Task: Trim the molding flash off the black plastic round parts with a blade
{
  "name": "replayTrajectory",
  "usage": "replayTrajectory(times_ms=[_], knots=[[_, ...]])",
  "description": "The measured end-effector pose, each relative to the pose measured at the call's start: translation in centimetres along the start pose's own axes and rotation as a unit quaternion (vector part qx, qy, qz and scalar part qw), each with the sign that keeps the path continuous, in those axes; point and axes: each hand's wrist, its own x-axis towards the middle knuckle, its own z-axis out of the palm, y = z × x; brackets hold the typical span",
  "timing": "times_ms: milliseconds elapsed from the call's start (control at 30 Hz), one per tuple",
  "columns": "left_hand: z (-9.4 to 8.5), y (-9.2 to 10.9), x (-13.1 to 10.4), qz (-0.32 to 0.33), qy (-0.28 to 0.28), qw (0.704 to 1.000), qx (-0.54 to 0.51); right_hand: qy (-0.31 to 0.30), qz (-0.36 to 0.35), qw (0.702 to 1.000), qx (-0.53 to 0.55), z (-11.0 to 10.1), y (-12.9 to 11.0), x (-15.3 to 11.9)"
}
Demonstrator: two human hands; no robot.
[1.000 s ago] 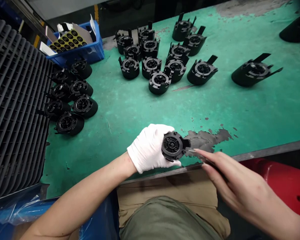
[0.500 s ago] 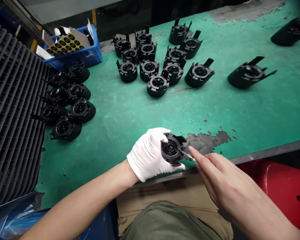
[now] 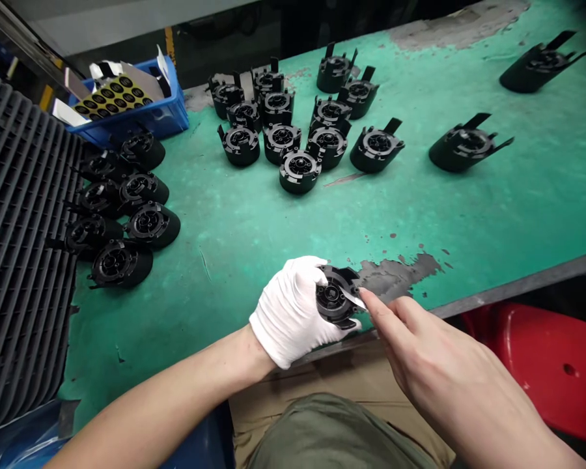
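My left hand point(image 3: 290, 309), in a white glove, is wrapped round a black round plastic housing point(image 3: 333, 296) near the front edge of the table. The housing's ringed face is turned up towards me, with upright tabs at its rim. My bare right hand point(image 3: 420, 352) is closed on a thin, shiny metal blade point(image 3: 354, 299). The blade's tip rests at or just over the face of the housing, right of its centre. Its handle is hidden inside my fingers, so the exact kind of tool cannot be made out.
Several similar black housings point(image 3: 300, 170) stand at the back of the green table point(image 3: 234, 221), others point(image 3: 122, 262) at the left beside a dark slatted rack point(image 3: 19, 247). A blue bin point(image 3: 176, 111) holds sheets of round stickers point(image 3: 114, 98). A red stool point(image 3: 547, 365) is at the right.
The view has shifted slightly, so the table things sit further left. My right hand has moved a little closer to the housing, with the blade further over its face.
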Motion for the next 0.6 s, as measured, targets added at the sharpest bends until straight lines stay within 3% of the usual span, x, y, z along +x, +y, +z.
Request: replayTrajectory(times_ms=[133,400,500,600], knots=[[0.6,-0.3,-0.5,0.007,0.032,0.999,0.012,-0.028,0.021,0.999,-0.021,0.1,0.0,-0.3],[0.9,-0.9,-0.9,0.048,0.069,0.996,0.011,0.025,0.026,0.999,-0.032,-0.2,-0.7,1.0],[0.8,-0.9,-0.8,0.032,0.067,0.997,0.022,0.037,0.020,0.999,0.015,0.1,0.6,0.1],[0.5,-0.8,-0.5,0.018,0.051,0.998,0.027,0.029,0.017,0.995,0.097,0.6,3.5,-0.8]])
